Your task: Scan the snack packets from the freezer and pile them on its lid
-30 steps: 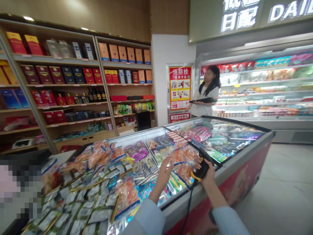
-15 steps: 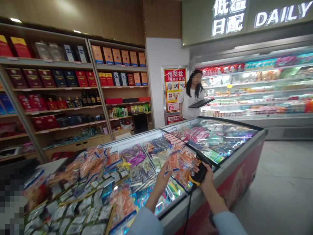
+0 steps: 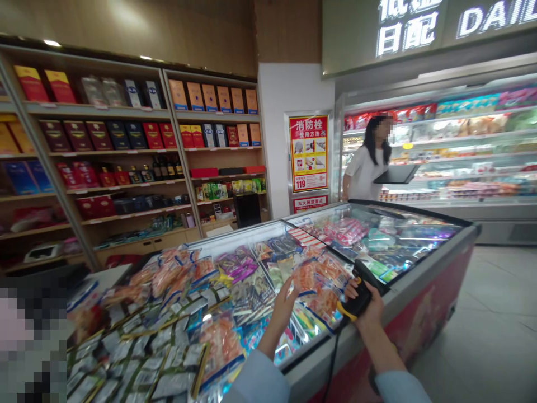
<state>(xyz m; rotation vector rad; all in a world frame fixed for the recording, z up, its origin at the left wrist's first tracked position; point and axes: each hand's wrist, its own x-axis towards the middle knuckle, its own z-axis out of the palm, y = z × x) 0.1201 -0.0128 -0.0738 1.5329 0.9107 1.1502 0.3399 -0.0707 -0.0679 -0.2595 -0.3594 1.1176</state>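
A red chest freezer (image 3: pixel 423 285) full of packaged frozen food stands in front of me. My left hand (image 3: pixel 285 305) reaches into it with fingers spread, touching an orange food packet (image 3: pixel 308 280). My right hand (image 3: pixel 364 299) rests at the freezer's near rim, wrapped round a black and yellow barcode scanner (image 3: pixel 361 286) whose cable (image 3: pixel 333 358) hangs down the freezer front. Orange, purple and silver packets (image 3: pixel 168 336) fill the open left half; the right half lies under a glass lid (image 3: pixel 377 232).
A person in a white top (image 3: pixel 369 168) holding a dark tablet stands beyond the freezer, by an open chilled display (image 3: pixel 461 151). Wooden shelves (image 3: pixel 126 157) of boxed goods and bottles line the left wall. A red fire-hydrant sign (image 3: pixel 309 146) hangs between. Tiled floor lies to the right.
The person with the tablet has turned and stepped right toward the chilled display. My hands stay at the same spots on the freezer; the view swung slightly.
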